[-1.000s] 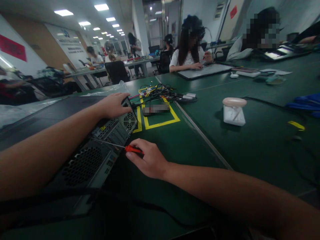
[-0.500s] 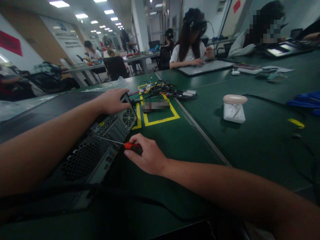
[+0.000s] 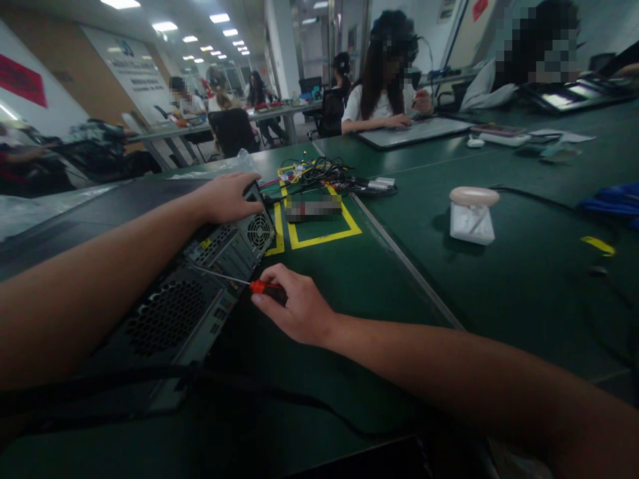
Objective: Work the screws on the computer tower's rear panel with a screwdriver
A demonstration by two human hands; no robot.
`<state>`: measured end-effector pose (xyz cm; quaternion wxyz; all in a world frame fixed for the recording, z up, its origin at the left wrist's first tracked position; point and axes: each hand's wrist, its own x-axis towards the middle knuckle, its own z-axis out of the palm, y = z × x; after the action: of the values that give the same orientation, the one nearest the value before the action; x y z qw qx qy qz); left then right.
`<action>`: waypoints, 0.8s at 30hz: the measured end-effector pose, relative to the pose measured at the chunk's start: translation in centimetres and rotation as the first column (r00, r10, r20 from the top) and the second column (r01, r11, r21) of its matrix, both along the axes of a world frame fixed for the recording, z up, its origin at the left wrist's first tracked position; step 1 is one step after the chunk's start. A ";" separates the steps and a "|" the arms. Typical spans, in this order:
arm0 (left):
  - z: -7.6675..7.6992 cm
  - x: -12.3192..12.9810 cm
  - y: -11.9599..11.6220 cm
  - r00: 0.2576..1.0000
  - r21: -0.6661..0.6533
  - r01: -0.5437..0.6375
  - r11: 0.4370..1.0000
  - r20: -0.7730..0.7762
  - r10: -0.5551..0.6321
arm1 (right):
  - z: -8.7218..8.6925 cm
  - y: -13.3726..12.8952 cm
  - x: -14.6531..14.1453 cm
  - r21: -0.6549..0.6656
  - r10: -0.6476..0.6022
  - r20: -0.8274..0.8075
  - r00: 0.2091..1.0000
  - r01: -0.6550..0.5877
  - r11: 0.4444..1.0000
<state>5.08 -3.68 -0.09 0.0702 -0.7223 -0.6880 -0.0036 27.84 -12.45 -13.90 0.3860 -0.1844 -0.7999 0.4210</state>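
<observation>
A black computer case (image 3: 234,263) lies on the table at left, its rear panel with vents, slots and ports facing me. My left hand (image 3: 227,197) is braced over the far top corner of the case, thumb and fingers spread around the edge. In my right hand (image 3: 299,303) is a screwdriver (image 3: 258,287) with a red and black handle, my fingers closed on it. Its thin shaft points left and its tip meets the rear panel above the large honeycomb vent; the exact contact spot is too dim to make out.
Beyond the case lies a tangle of cables (image 3: 329,176), near yellow tape (image 3: 327,237) and a blurred block (image 3: 313,207). A white box with a pinkish lid (image 3: 472,223) stands right. Co-workers sit across the table. A black strap (image 3: 279,397) crosses in front.
The view has shifted slightly. Both hands keep their places on the case and the screwdriver, with the tip still at the rear panel.
</observation>
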 end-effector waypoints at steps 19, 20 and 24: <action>0.2 0.1 -0.1 1.000 -0.002 -0.008 1.000 0.002 0.008 | 0.2 -0.1 0.1 -0.028 0.037 -0.033 0.999 -0.038 0.999; 0.1 0.1 -0.1 1.000 0.003 -0.006 1.000 0.007 0.006 | 0.2 -0.1 0.1 -0.028 0.039 -0.038 0.999 -0.040 0.999; 0.1 0.0 -0.1 1.000 0.003 0.008 1.000 0.013 -0.008 | 0.3 -0.1 0.1 -0.030 0.052 -0.051 0.997 -0.053 0.998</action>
<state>5.12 -3.73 0.02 0.0668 -0.7250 -0.6855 -0.0098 27.91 -12.51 -13.65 0.3919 -0.1586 -0.7879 0.4478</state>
